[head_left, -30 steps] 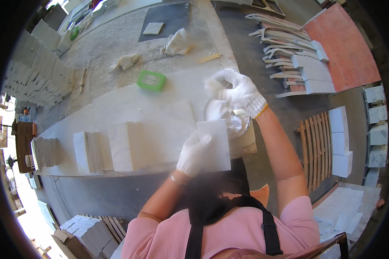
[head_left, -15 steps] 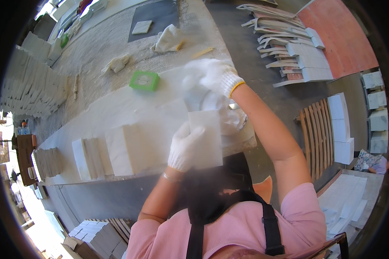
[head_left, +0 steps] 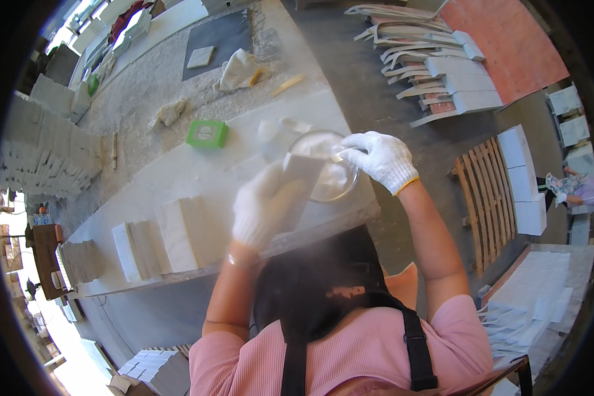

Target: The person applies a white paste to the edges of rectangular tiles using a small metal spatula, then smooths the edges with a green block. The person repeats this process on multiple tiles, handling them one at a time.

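Your left gloved hand (head_left: 261,204) has its grip closed on a pale flat tile (head_left: 303,185), held tilted above the desk (head_left: 155,175) by its near edge and covering part of the round bowl (head_left: 335,198); that bowl, with white stuff inside, sits by the near right corner. Your right gloved hand (head_left: 379,160) is at the bowl's right side, its fingers drawn close together; I cannot tell whether that grip has hold of anything; tile stacks (head_left: 180,234) line the near edge to your left, and a green box (head_left: 206,134) lies farther in from them.
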The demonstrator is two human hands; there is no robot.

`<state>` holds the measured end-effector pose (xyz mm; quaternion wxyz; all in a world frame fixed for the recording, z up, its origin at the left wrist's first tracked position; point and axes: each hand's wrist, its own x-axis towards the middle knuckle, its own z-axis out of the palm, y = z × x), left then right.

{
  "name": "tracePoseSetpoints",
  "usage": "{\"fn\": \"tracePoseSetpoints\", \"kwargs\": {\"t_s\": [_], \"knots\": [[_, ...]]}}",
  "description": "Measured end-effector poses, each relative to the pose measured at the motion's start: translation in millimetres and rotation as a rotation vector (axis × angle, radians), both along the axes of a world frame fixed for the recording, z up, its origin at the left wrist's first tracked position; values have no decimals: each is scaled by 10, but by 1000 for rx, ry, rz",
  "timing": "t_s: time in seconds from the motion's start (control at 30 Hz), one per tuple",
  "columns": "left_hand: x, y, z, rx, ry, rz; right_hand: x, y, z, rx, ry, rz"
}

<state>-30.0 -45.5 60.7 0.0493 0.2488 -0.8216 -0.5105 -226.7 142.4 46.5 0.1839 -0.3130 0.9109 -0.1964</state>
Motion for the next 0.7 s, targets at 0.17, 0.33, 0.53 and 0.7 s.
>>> {"fn": "tracePoseSetpoints", "kwargs": {"t_s": [0.17, 0.33, 0.53, 0.7], "knots": [[254, 61, -325, 815, 138, 182, 53, 13, -17, -234, -60, 31], [353, 176, -742, 1095, 183, 269, 169, 118, -98, -504, -209, -122], [316, 250, -924, 1155, 185, 289, 202, 110, -386, -542, -333, -196], [292, 280, -955, 1184, 184, 293, 248, 169, -323, -630, -451, -289]]}}
